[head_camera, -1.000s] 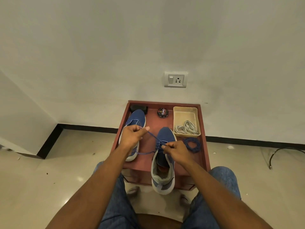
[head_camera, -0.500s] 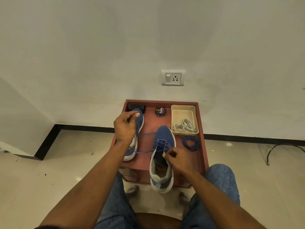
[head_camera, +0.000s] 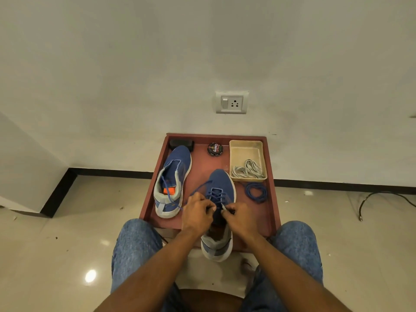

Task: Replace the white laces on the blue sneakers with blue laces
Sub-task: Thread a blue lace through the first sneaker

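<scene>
Reddish-brown wood makes up the low surface [head_camera: 273, 199] set against the white wall, its raised rim framing everything on it. Two blue sneakers rest there: the left sneaker [head_camera: 172, 180] lies farther back with its lace loose, and the right sneaker [head_camera: 219, 199] sits nearer, its heel hanging over the front edge. Both hands meet over the right sneaker's tongue. The left hand [head_camera: 197, 213] has its fingers curled, pinching a strand of the blue lace [head_camera: 215, 194] threaded through the eyelets; the right hand [head_camera: 242, 216] pinches the lace's pale tip between thumb and forefinger. A cream tray [head_camera: 246, 149] holds the white laces [head_camera: 247, 170]. Beside it lies a coiled spare blue lace [head_camera: 256, 192], and a round polish tin [head_camera: 215, 149] stands at the back.
</scene>
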